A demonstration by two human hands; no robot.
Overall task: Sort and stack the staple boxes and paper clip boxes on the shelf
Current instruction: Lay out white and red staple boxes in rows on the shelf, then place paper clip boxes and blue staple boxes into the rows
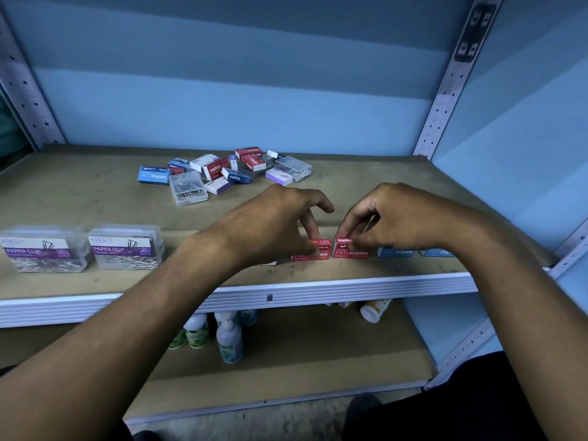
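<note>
Along the front of the brown shelf board stand two clear paper clip boxes at the left, two red staple boxes in the middle and two blue staple boxes at the right. My left hand pinches the left red staple box. My right hand pinches the right red staple box, which looks like two boxes stacked. A mixed pile of red, blue and purple-white staple boxes and clear clip boxes lies farther back.
Perforated metal uprights frame the shelf, with a blue wall behind. A white metal rail edges the shelf front. On the lower shelf stand several small bottles.
</note>
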